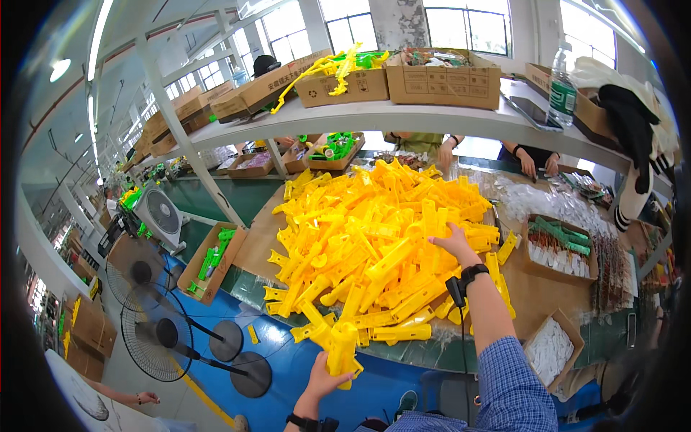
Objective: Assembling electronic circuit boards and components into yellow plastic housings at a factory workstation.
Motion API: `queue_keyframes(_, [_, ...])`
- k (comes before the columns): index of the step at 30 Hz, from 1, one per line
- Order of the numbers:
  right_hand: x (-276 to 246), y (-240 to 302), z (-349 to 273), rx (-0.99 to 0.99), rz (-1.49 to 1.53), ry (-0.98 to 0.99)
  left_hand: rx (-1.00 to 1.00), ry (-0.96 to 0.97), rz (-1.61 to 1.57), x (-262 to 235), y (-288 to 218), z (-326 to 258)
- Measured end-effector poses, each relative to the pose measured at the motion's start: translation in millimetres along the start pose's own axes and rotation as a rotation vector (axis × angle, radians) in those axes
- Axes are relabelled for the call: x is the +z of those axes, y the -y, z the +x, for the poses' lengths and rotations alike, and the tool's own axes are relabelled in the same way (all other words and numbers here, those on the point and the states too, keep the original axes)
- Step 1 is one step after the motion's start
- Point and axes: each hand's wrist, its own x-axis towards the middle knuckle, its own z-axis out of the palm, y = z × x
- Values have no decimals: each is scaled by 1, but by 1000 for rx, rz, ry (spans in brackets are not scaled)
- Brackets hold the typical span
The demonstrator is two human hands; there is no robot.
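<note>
A large heap of yellow plastic shell pieces (374,223) covers the middle of the table. My left hand (325,376) is closed around a few of these yellow plastic pieces (341,349), held low at the table's near edge. They are long and hollow, with a bent end; their exact kind I cannot make out. Farther up and to the right, my right hand (453,245) reaches over the right part of the heap. Its thumb and fingers are spread, next to the upright yellow pieces there, and nothing shows gripped in it.
Right of the heap stand a cardboard box of green-and-white parts (560,248) and a box of white pieces (553,351). A shelf (432,115) crosses above the table. Fans (155,331) stand on the left floor. Co-workers' hands (533,164) are across the table.
</note>
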Motion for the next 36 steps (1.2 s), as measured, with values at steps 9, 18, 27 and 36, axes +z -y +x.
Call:
queue_keyframes(9, [36, -76, -36, -421, -322, -405, 97, 138, -387, 19, -104, 229])
queue_keyframes(18, [70, -46, -130, -295, -354, -367, 271, -37, 190, 89, -150, 387])
queue_keyframes(27, [124, -26, -165, -915, -501, 258, 288, -634, 155, -60, -2, 233])
queue_keyframes(36, [178, -59, -144, -1285, -869, 582, -469, -639, 437, -20, 159, 105])
